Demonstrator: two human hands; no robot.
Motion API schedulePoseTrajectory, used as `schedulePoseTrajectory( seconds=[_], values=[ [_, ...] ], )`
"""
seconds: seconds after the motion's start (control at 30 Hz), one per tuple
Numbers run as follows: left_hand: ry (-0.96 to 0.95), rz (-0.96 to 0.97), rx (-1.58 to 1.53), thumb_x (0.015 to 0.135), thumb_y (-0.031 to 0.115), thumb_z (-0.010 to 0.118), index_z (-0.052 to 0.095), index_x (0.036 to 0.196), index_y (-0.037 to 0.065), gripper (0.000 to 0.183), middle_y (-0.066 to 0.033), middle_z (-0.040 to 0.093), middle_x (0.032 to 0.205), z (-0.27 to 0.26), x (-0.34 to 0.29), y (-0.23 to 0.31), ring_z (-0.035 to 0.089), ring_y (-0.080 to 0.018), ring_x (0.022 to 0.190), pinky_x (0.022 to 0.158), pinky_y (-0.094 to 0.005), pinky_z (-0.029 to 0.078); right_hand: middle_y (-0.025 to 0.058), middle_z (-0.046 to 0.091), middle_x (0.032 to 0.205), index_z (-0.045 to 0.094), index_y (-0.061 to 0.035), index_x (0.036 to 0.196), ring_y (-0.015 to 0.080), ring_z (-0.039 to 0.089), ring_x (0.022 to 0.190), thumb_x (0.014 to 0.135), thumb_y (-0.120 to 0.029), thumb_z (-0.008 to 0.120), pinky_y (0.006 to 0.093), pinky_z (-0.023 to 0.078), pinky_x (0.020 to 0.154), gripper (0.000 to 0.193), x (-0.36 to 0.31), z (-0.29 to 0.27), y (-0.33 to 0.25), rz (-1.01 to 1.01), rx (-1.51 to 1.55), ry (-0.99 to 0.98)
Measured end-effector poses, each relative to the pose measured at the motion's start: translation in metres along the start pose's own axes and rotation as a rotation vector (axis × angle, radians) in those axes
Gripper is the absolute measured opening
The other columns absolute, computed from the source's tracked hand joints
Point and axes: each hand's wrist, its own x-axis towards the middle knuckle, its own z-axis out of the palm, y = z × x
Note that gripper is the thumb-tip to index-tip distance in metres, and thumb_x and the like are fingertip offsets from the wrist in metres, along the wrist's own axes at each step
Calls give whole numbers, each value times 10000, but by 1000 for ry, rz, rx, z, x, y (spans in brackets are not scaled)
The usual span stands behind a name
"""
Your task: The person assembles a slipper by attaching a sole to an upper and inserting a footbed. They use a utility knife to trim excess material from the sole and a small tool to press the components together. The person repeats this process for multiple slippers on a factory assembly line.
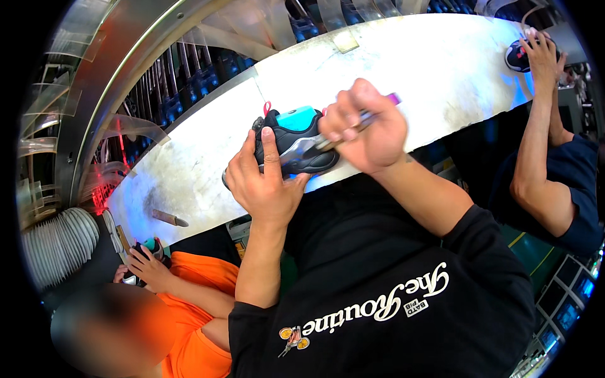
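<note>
A black shoe (302, 129) with a turquoise inside and a pinkish-red pull loop lies on the white worktable (403, 57) in front of me. My left hand (265, 179) presses on its left end, fingers spread along its near side and thumb toward the sole. In my right hand (375, 129) is a slim brush-like tool (365, 118) with a purple end, gripped in closed fingers. Its working end meets or hovers just over the shoe's near side; motion blur hides which.
A brown-handled flat tool (169, 218) lies on the table's left part. At lower left, a person in orange (195, 296) handles another shoe (151, 246); at far right, a person in a navy shirt (561, 189) holds a dark shoe (518, 57). Clear plastic strips (239, 34) hang beyond the table.
</note>
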Motion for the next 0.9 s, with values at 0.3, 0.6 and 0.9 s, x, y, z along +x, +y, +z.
schedulePoseTrajectory(
  seconds=[0.3, 0.6, 0.9],
  values=[
    [23, 27, 19, 538, 347, 1014, 610, 1573, 88, 1140, -200, 652, 1463, 1, -2, -1, 637, -386, 1175, 996, -502, 494, 96, 628, 1155, 619, -73, 1354, 230, 671, 966, 872, -336, 920, 362, 574, 861, 626, 1, 6, -36, -151, -1632, -225],
    [108, 48, 82, 714, 455, 917, 638, 1513, 42, 942, -217, 681, 1411, 9, 3, 1, 664, -407, 1147, 994, -508, 511, 170, 528, 1326, 622, -176, 1519, 388, 727, 1034, 769, -441, 982, 467, 627, 920, 873, -6, 36, 0, 34, -2042, -276],
    [153, 27, 91, 628, 527, 1015, 603, 1474, 23, 1068, -217, 660, 1351, 2, 0, 11, 655, -418, 1159, 987, -521, 501, 6, 485, 716, 575, -63, 954, 96, 433, 542, 1157, -380, 597, 297, 410, 539, 377, 26, 40, -31, 196, -390, -65]
  ],
)
